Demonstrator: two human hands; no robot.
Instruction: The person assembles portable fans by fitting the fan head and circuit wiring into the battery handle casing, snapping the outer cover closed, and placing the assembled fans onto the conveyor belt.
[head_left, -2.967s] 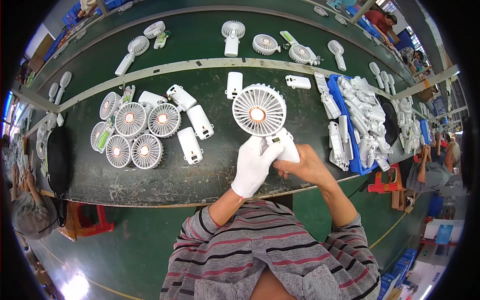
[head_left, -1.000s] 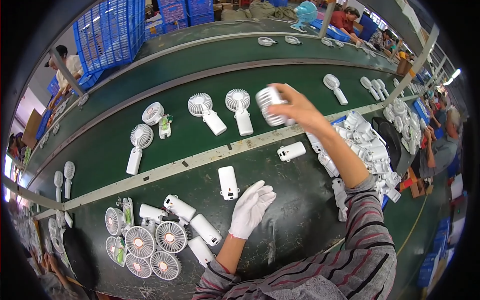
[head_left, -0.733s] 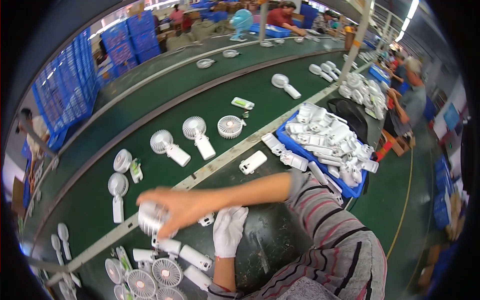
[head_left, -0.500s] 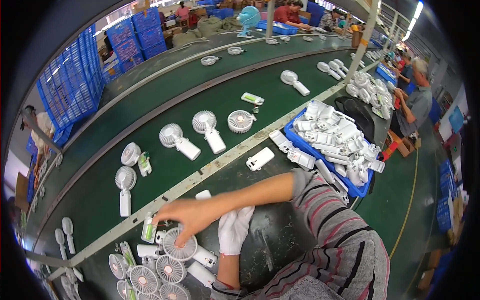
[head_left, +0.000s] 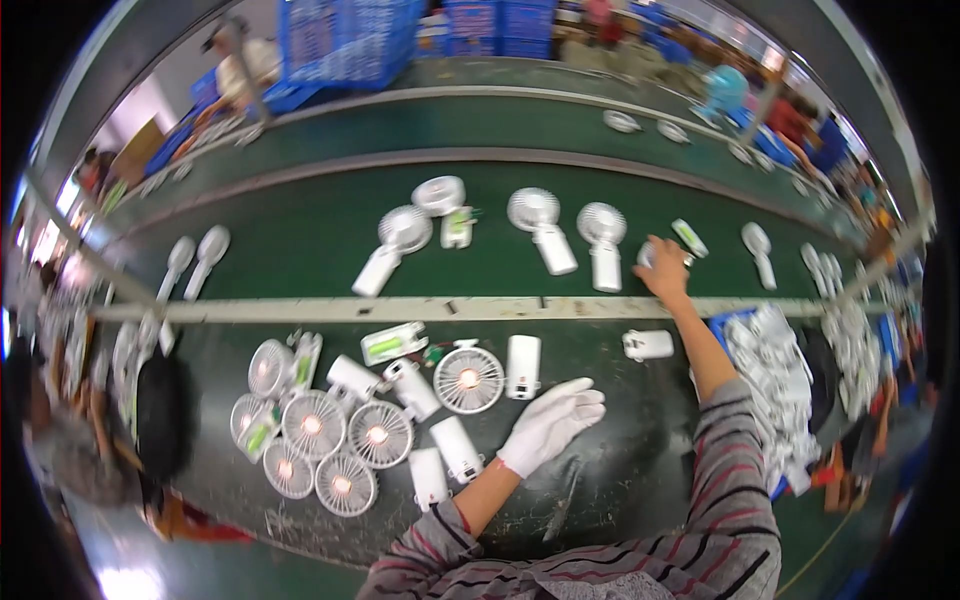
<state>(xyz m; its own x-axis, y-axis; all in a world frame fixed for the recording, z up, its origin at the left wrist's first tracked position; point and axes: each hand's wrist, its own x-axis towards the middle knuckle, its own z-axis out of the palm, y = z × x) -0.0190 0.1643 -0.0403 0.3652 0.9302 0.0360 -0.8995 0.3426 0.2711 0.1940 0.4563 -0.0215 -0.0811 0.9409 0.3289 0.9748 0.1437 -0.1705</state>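
My right hand (head_left: 664,270), bare, reaches onto the green conveyor belt (head_left: 480,262) with its fingers closed around a white round fan head (head_left: 648,254), which they partly hide. Just beyond it lies a white casing with a green battery (head_left: 690,238). My left hand (head_left: 555,424), in a white glove, hovers low over the dark worktable with fingers stretched out and nothing in them. Close to it are a white handle cover (head_left: 522,367) and a fan head (head_left: 469,380), wired to an opened battery casing (head_left: 393,343).
Several fan heads (head_left: 313,425) cluster on the worktable (head_left: 560,510) at the left. A blue crate (head_left: 718,326) heaped with white handle parts stands at the right. Between belt and table runs a pale metal rail (head_left: 420,308). Assembled handheld fans (head_left: 604,245) lie along the belt.
My right hand has left the fan heads on the table and reached out to one on the belt. My gloved left hand now shows clear of the right arm. The view has swung left.
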